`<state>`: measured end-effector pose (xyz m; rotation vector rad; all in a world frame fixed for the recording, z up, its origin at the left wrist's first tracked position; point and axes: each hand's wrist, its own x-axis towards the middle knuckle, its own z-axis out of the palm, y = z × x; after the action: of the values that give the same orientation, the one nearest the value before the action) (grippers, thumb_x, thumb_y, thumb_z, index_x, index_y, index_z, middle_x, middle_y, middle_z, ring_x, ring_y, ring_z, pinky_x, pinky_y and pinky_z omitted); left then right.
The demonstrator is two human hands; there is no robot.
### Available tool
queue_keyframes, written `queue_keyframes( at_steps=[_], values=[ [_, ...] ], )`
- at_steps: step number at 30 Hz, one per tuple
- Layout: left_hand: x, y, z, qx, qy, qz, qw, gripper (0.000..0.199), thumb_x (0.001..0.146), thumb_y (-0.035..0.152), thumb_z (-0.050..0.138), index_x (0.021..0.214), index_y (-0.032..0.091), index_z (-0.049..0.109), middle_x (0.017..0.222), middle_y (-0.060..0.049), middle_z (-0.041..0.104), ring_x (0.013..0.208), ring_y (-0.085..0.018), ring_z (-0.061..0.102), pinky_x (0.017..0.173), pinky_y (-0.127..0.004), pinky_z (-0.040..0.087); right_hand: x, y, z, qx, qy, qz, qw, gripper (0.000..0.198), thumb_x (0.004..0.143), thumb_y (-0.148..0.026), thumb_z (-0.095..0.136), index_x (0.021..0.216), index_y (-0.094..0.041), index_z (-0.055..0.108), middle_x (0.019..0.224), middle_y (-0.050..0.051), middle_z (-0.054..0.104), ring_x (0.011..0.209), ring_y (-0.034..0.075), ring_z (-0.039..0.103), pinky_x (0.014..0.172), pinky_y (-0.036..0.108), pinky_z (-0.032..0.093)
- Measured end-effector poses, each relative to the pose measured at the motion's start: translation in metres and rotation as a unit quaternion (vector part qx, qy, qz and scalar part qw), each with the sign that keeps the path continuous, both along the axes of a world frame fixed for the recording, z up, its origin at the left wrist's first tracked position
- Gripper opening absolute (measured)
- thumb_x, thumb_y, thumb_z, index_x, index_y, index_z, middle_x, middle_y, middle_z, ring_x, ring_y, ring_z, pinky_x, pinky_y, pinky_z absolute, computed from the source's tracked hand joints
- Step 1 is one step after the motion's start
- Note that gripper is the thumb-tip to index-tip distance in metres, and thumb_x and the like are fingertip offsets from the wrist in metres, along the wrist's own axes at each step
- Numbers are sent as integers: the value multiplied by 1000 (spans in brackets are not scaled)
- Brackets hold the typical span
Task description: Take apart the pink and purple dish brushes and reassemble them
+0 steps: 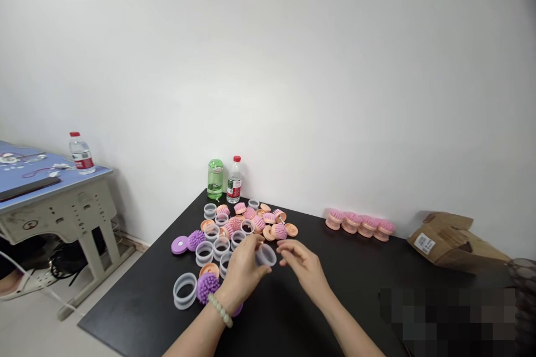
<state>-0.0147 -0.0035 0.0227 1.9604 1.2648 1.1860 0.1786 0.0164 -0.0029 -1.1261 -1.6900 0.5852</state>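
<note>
My left hand [242, 268], with a beaded bracelet [220, 310] at the wrist, is closed on a clear plastic ring [267, 255] held above the black table. Just right of it, my right hand [305, 268] is open, its fingers bent toward the ring and apart from it. Left of my hands lie several more clear rings [185, 291]. A purple bristled piece [207, 288] sits beside my left wrist, near an orange round base [209, 271]. Behind my hands is a loose group of pink bristled pieces [279, 231] and orange bases [291, 229].
Several pink-and-orange brush pieces [352, 223] stand in a row along the wall. A brown cardboard box [454, 245] lies at the right. A green bottle [215, 179] and a water bottle [234, 181] stand at the back corner. A blue-topped desk [90, 178] is off to the left.
</note>
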Motion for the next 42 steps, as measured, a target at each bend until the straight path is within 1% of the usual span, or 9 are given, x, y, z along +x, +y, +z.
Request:
queue_keyframes(
  at_steps=[3, 7, 15, 20, 23, 26, 29, 36, 42],
  values=[
    [-2, 3, 0, -7, -48, 29, 998, 53, 69, 3, 71, 114, 22, 50, 117, -6, 63, 112, -26, 60, 97, -43, 46, 12, 31, -8, -15, 10, -86, 996, 35, 81, -48, 60, 98, -20, 69, 100, 10, 71, 72, 23, 69, 67, 38, 59],
    [-3, 5, -3, 15, -66, 36, 997, 46, 73, 4, 64, 113, 22, 49, 118, -7, 61, 115, -26, 59, 99, -44, 45, 6, 66, -17, -31, -8, -154, 988, 39, 67, -38, 68, 100, -18, 67, 110, 15, 68, 96, 32, 67, 85, 45, 54],
    [2, 2, -5, 34, -13, -4, 999, 50, 63, -4, 56, 105, 21, 55, 109, -6, 60, 108, -25, 58, 94, -39, 46, -11, 77, -20, -78, -1, -186, 979, 28, 63, -32, 68, 88, -19, 63, 104, 16, 68, 108, 40, 61, 94, 51, 46],
    [4, 1, -6, 27, -10, -10, 1000, 48, 64, -2, 59, 106, 22, 54, 111, -6, 59, 109, -25, 57, 95, -39, 46, 6, 55, -11, -95, 70, -139, 983, 37, 64, -41, 69, 93, -20, 60, 101, 12, 69, 98, 33, 65, 86, 46, 52],
    [5, 0, -5, 16, -24, -23, 999, 46, 65, 0, 62, 105, 23, 55, 114, -6, 60, 110, -26, 57, 97, -40, 45, 14, 20, -1, -119, 116, -69, 984, 45, 72, -52, 66, 101, -18, 61, 91, 9, 70, 83, 27, 67, 69, 38, 56],
    [9, -5, -3, 0, -28, -44, 999, 43, 67, 2, 66, 104, 22, 56, 114, -6, 60, 109, -26, 57, 97, -41, 45, 20, -19, 8, -133, 183, 21, 974, 45, 82, -52, 66, 111, -18, 64, 89, 7, 69, 76, 21, 65, 68, 34, 55],
    [12, -12, 2, -24, -17, -62, 998, 46, 68, 4, 68, 108, 23, 58, 111, -5, 61, 106, -25, 58, 93, -39, 46, 24, -45, 10, -126, 248, 47, 959, 46, 82, -49, 72, 117, -21, 65, 98, 8, 71, 77, 20, 64, 68, 33, 56],
    [17, -25, 10, -41, 21, -111, 993, 43, 68, 7, 73, 107, 23, 63, 108, -4, 62, 98, -24, 59, 86, -35, 47, 25, -57, -2, -110, 178, 45, 977, 48, 79, -47, 77, 118, -23, 65, 117, 11, 71, 107, 28, 69, 91, 38, 57],
    [19, -26, 8, -46, 21, -93, 994, 46, 68, 10, 75, 109, 22, 59, 109, -4, 65, 101, -24, 60, 90, -37, 45, 22, -61, -1, -87, 129, 52, 986, 42, 83, -42, 73, 118, -21, 64, 115, 12, 71, 103, 28, 71, 85, 36, 60]
  ],
)
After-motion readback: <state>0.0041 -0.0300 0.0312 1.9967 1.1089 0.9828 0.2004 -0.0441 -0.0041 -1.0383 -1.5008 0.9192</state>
